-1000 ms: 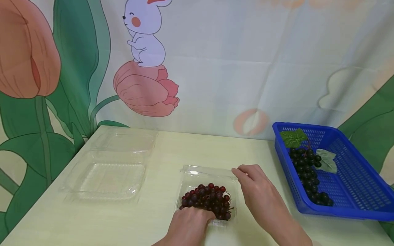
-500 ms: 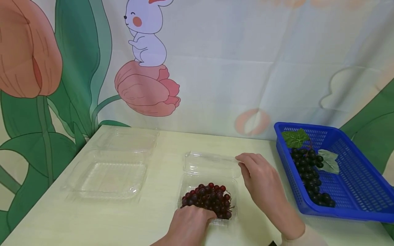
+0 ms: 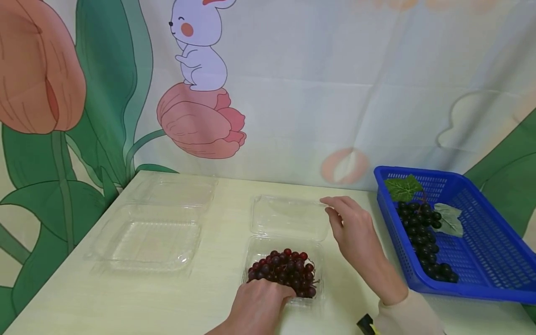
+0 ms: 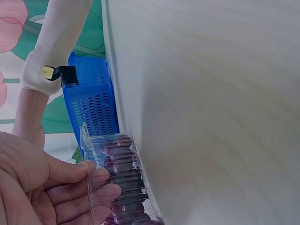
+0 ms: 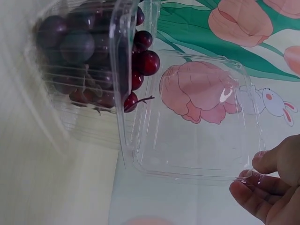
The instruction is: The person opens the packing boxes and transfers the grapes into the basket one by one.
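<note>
A clear plastic clamshell container [image 3: 319, 279] stands on the table, holding a bunch of dark red grapes [image 3: 289, 270]. Its hinged lid [image 3: 289, 218] is swung up and back behind the base. My left hand [image 3: 261, 300] grips the front wall; in the left wrist view its fingers [image 4: 105, 190] show through the plastic beside the grapes. The right hand [image 3: 353, 228] pinches the lid's far right corner between thumb and fingers, plain in the right wrist view, where the lid [image 5: 201, 150] stands tilted against the backdrop.
On the left lies a second clear clamshell container [image 3: 150, 242], its lid [image 3: 171, 190] folded back. A blue plastic basket [image 3: 490, 288] stands at the right with black grapes [image 3: 418, 237] and leaves [image 3: 448, 218]. A printed curtain [image 3: 293, 116] hangs behind the table.
My right hand has moved up and away with the lid, swinging it further open from the base. The left hand stays at the container's front.
</note>
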### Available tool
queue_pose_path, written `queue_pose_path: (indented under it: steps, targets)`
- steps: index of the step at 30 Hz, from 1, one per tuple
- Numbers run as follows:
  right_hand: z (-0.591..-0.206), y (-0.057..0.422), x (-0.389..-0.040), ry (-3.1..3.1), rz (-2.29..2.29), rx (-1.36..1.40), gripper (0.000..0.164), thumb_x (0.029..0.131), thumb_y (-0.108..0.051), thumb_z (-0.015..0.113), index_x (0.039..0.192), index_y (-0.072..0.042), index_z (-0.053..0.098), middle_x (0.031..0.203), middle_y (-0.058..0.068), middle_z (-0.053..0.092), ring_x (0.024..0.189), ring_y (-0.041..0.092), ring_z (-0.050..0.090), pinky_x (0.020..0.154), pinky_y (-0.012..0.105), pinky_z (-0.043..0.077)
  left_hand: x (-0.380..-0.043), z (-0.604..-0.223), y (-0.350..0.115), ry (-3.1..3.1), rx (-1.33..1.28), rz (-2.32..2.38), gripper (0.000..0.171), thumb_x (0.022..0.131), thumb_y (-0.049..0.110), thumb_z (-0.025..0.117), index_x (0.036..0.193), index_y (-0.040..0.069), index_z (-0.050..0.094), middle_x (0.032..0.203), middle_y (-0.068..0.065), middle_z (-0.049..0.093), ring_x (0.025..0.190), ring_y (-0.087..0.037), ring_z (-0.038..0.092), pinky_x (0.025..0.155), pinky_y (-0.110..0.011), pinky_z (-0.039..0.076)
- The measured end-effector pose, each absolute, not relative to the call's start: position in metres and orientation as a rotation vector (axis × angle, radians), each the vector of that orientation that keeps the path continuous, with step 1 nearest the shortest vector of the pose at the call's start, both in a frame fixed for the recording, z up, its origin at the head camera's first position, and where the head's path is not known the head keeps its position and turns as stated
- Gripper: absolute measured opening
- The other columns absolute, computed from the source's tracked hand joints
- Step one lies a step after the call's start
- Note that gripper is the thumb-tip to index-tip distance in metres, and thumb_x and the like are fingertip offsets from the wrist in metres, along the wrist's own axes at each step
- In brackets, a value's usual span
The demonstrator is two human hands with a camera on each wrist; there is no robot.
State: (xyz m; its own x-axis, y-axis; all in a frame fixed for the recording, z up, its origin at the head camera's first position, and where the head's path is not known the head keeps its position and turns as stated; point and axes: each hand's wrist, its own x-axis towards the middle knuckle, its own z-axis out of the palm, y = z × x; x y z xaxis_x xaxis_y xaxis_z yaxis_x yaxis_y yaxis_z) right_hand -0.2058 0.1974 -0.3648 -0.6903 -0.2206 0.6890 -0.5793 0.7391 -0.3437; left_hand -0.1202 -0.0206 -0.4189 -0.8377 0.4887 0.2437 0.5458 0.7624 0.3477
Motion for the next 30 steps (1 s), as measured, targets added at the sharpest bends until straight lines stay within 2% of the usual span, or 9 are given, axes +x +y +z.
queue_pose_path:
  steps: [5,11,24,30]
  targets:
    - [-0.365,0.199,-0.213,-2.340,0.761,0.583,0.032,0.093,0.011,0.068,0.123,0.000,0.073,0.106,0.017,0.072,0.075,0.024,0.067,0.063,0.039,0.057,-0.120,-0.419,-0.021,-2.809,-0.837,-0.615,0.027,0.081,0.007,0.075,0.087,0.032,0.082,0.069,0.013,0.069,0.060,-0.003,0.056,0.046,-0.030,0.046]
    - [-0.366,0.198,-0.223,-2.391,0.723,0.558,0.035,0.095,0.011,0.066,0.128,0.002,0.070,0.109,0.019,0.072,0.079,0.028,0.069,0.066,0.041,0.057,-0.122,-0.418,-0.021,-2.819,-0.849,-0.623,0.028,0.082,0.005,0.076,0.091,0.030,0.084,0.074,0.012,0.073,0.063,-0.004,0.061,0.048,-0.029,0.048]
    - [-0.369,0.201,-0.248,-2.456,0.946,0.464,0.027,0.096,0.009,0.064,0.122,0.005,0.066,0.107,0.020,0.074,0.084,0.030,0.073,0.068,0.044,0.060,-0.122,-0.418,-0.022,-2.807,-0.854,-0.624,0.028,0.081,0.005,0.076,0.091,0.030,0.084,0.074,0.012,0.073,0.061,-0.003,0.060,0.047,-0.028,0.047]
    - [-0.371,0.204,-0.259,-2.525,1.056,0.390,0.033,0.097,0.004,0.064,0.130,0.001,0.068,0.099,0.018,0.073,0.075,0.027,0.071,0.060,0.036,0.057,-0.122,-0.417,-0.022,-2.815,-0.855,-0.628,0.028,0.081,0.005,0.076,0.090,0.030,0.084,0.072,0.013,0.071,0.059,-0.001,0.055,0.047,-0.027,0.046]
